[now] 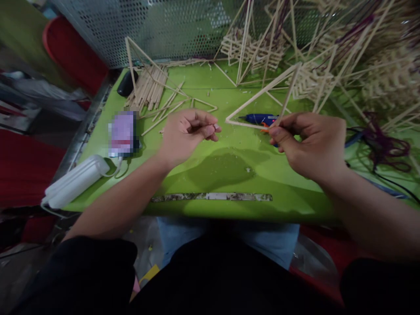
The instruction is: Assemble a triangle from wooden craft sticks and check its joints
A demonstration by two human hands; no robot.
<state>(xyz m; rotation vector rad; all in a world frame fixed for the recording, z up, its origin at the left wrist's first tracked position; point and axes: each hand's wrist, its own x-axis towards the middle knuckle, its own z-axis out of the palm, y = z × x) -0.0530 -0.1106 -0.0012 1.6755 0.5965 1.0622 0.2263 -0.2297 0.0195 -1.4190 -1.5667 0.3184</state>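
Observation:
My right hand [310, 142] is closed in a pinch on a thin wooden stick that belongs to a triangular stick frame [262, 98], held tilted above the green table [229, 170]. My left hand [188, 133] hovers left of the frame's pointed corner, fingers curled, thumb and fingertips pinched on something too small to name. A blue glue gun [259, 118] lies on the table behind the frame, between the two hands.
Loose sticks [149, 87] lie piled at the back left next to a black object [126, 83]. Finished stick structures [328, 57] crowd the back right with dark purple cord [383, 144]. A blurred phone [122, 133] and white power strip [74, 181] sit left. A metal mesh panel [157, 26] stands behind.

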